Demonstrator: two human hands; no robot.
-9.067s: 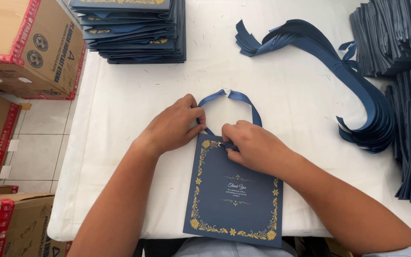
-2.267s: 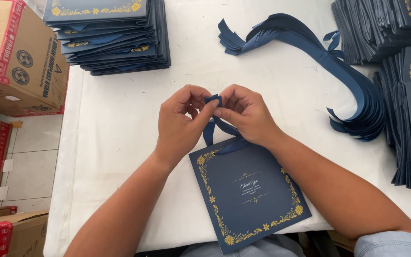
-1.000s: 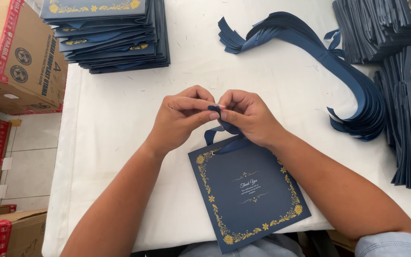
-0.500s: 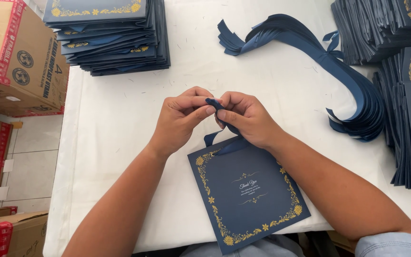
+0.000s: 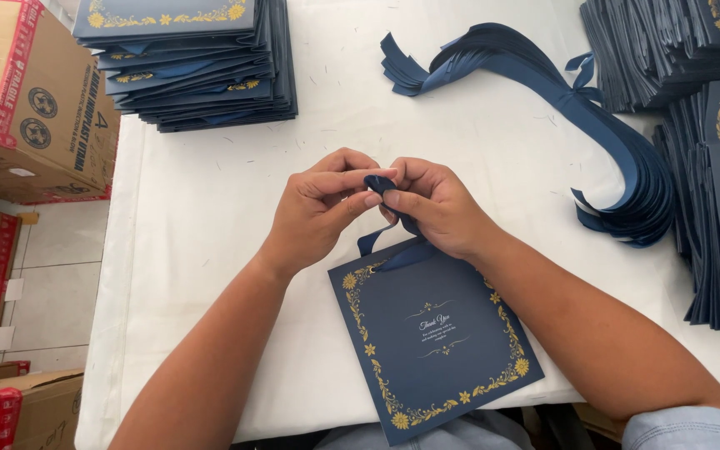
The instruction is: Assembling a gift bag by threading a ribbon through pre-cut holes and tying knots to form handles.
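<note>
Both hands pinched one ribbon above a navy bag.
Boxes (image 5: 35, 92) far left; bag stack (image 5: 189, 62) behind. Left hand (image 5: 322, 208) and right hand (image 5: 435, 204) gripped the ribbon (image 5: 379, 183) between fingertips, bag (image 5: 435, 337) flat on table (image 5: 202, 250); loose ribbons (image 5: 593, 125) at right.

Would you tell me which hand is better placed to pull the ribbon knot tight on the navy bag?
Probably the right hand: its fingertips pinch the ribbon directly above the navy gift bag. The left hand also pinches it.
</note>
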